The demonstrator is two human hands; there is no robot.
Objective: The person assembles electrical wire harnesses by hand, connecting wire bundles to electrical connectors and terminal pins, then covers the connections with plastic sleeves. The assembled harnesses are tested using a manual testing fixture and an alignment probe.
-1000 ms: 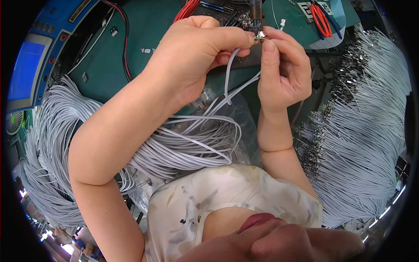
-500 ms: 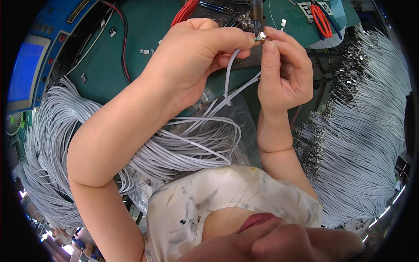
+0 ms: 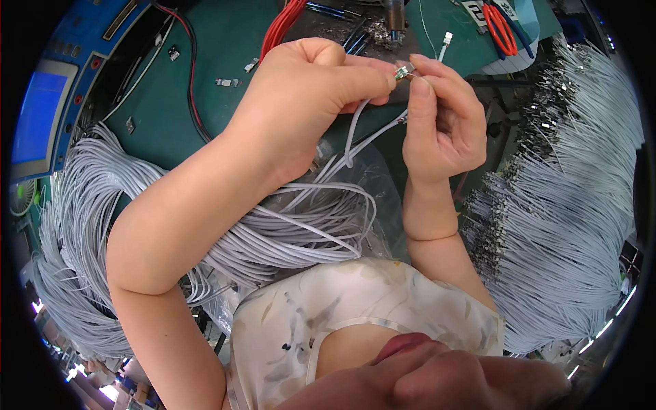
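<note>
My left hand [image 3: 311,82] is closed, thumb and forefinger pinching the end of a grey cable [image 3: 352,130] that loops down below it. Between both hands' fingertips sits a small metal plug connector [image 3: 404,70] with a bit of green on it. My right hand [image 3: 447,126] pinches the other side of this connector with thumb and forefinger, the remaining fingers curled. Just above the connector, apart from it, a dark upright rod-shaped tool [image 3: 395,19] points down; its upper part is outside the view.
Grey cables pile up at left [image 3: 102,164] and a large bundle with metal ends [image 3: 574,205] lies at right. Red wires [image 3: 279,34], red-handled pliers [image 3: 501,31] and loose connectors [image 3: 223,82] lie on the green mat [image 3: 154,102]. A blue device with a screen [image 3: 41,123] stands left.
Both hands have drawn slightly down, so the connector has come away from the tip of the upright tool. The grip on it looks the same.
</note>
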